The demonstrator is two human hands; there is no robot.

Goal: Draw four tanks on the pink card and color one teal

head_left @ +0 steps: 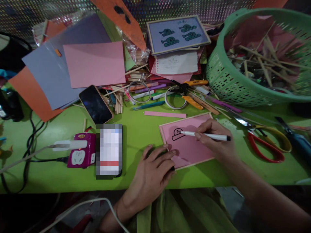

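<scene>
Running this one remotely off the head view, so everything's placed by the pink card (191, 152) on the green table (138, 129). Well left of the card I've got a purple plug box (87, 153), then a dark phone (96, 104) farther back, and a second phone (110, 152) with its screen blurred out, so no idea what it shows.

Next is my left hand (155, 168), spread flat-ish over the card's near left corner. Fingers are loose and apart, not gripping anything as far as I can see. A pink strip (165, 114) lies just beyond the card's far edge, and well behind that there's a picture board (178, 48) with four green shapes.

On the card's left half there's a black line drawing (178, 134), a round top over a long bar. My right hand (216, 136) is over the card's right side, fingers pinched around a white marker (215, 136), tip right at the drawing. So I'd call this mid-drawing. Next stroke calls for a light pinch and a card that doesn't slide, imo. Right of the card: scissors (250, 127), with a green basket (228, 81) farther back.
</scene>
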